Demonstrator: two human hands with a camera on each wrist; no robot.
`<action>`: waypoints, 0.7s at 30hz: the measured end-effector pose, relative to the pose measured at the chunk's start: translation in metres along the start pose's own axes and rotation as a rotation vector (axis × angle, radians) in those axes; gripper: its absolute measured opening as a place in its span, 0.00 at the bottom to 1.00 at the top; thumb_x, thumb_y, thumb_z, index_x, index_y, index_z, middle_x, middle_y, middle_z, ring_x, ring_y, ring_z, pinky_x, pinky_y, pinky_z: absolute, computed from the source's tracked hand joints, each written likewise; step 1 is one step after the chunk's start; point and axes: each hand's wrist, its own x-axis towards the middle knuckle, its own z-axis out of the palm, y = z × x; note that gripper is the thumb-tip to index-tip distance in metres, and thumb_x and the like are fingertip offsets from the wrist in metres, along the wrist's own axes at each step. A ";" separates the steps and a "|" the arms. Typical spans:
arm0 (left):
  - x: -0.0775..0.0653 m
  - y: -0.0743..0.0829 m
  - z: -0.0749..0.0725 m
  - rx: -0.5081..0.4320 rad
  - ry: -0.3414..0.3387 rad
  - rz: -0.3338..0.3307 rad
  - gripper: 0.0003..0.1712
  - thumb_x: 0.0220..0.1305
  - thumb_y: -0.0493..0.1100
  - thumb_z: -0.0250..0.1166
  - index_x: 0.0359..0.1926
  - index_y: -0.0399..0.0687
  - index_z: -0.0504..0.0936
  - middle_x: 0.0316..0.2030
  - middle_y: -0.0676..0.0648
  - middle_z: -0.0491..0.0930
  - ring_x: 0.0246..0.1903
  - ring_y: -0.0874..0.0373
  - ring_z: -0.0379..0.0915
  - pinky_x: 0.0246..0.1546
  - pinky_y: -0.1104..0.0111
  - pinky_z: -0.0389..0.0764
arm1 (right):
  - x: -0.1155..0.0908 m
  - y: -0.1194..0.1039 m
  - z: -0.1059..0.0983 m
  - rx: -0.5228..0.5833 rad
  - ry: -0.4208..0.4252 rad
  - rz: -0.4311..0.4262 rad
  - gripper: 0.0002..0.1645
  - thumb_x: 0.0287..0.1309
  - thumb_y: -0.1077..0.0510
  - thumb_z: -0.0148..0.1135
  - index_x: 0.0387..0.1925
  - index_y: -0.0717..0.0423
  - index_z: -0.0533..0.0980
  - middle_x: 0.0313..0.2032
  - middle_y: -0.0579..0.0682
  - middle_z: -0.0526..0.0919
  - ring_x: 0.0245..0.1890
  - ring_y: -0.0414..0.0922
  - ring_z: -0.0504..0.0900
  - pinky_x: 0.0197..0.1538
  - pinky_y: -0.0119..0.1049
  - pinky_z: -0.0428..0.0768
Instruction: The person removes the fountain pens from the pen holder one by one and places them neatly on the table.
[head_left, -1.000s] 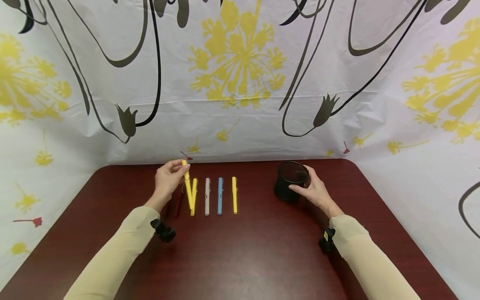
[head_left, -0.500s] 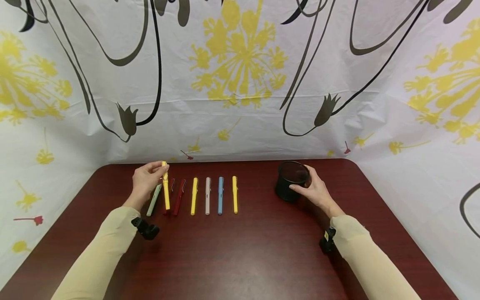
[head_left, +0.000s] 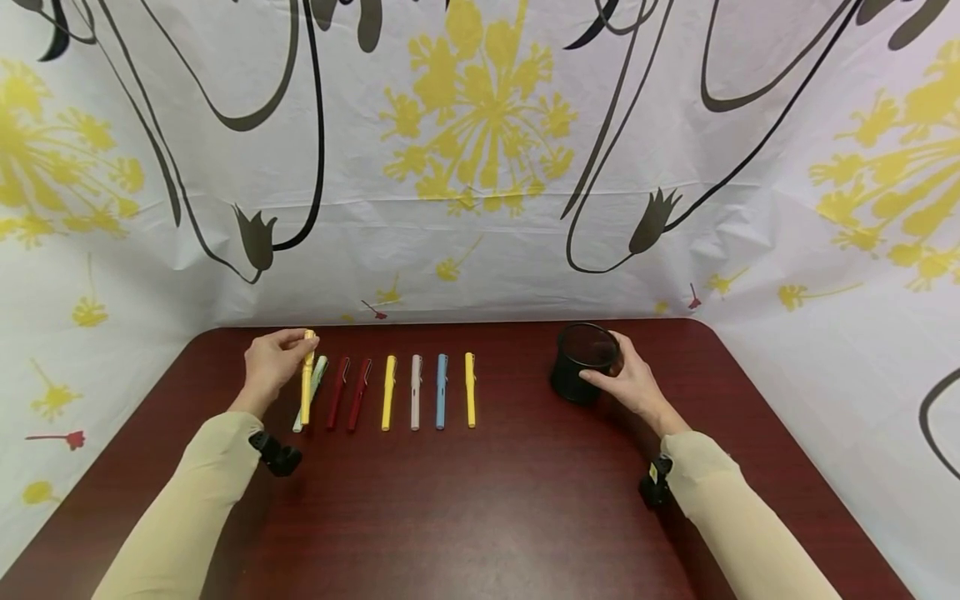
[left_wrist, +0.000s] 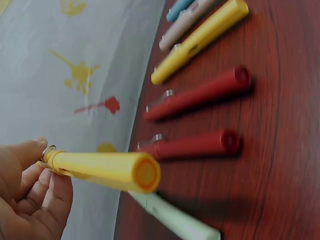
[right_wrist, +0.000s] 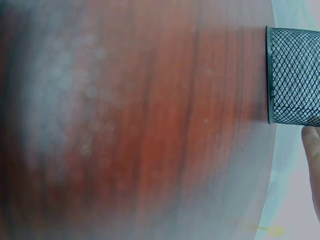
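Note:
My left hand (head_left: 272,367) pinches a yellow pen (head_left: 306,390) near its clip end, at the left of the table. In the left wrist view that yellow pen (left_wrist: 100,167) points its far end at the camera, raised above the surface. Partly behind it lies a light green pen (head_left: 318,372), tilted. Two dark red pens (head_left: 338,393) lie just to the right. At the right side, my right hand (head_left: 636,385) grips a black mesh pen cup (head_left: 572,382) standing upright. Only a bit of a finger shows beside the cup (right_wrist: 295,75) in the right wrist view.
Further right in the row lie a yellow pen (head_left: 388,393), a pale pinkish-grey pen (head_left: 416,393), a blue pen (head_left: 441,393) and another yellow pen (head_left: 470,392). A patterned cloth (head_left: 480,275) hangs behind the dark red table (head_left: 480,508).
My left hand has carried the yellow pen leftward, past the red pens, to over the light green pen. The right hand and cup have stayed in place.

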 end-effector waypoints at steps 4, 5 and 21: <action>0.000 -0.009 -0.007 0.086 0.010 0.014 0.24 0.63 0.50 0.62 0.52 0.36 0.80 0.41 0.36 0.83 0.26 0.66 0.71 0.23 0.74 0.72 | 0.001 0.000 0.001 -0.003 -0.005 0.002 0.46 0.52 0.60 0.68 0.67 0.65 0.54 0.61 0.67 0.66 0.59 0.61 0.69 0.47 0.22 0.71; 0.000 -0.011 -0.008 0.099 0.009 0.011 0.24 0.63 0.50 0.62 0.52 0.36 0.80 0.41 0.36 0.83 0.25 0.65 0.71 0.23 0.73 0.72 | 0.001 -0.001 0.001 -0.005 -0.006 0.003 0.46 0.52 0.60 0.68 0.67 0.65 0.54 0.61 0.67 0.66 0.59 0.61 0.69 0.47 0.21 0.71; 0.007 -0.027 -0.009 0.234 0.004 0.022 0.20 0.62 0.46 0.64 0.47 0.33 0.82 0.37 0.35 0.83 0.28 0.51 0.76 0.21 0.70 0.71 | 0.013 0.038 0.003 -0.022 0.016 -0.013 0.47 0.51 0.54 0.71 0.67 0.57 0.56 0.60 0.61 0.69 0.59 0.55 0.70 0.46 0.15 0.68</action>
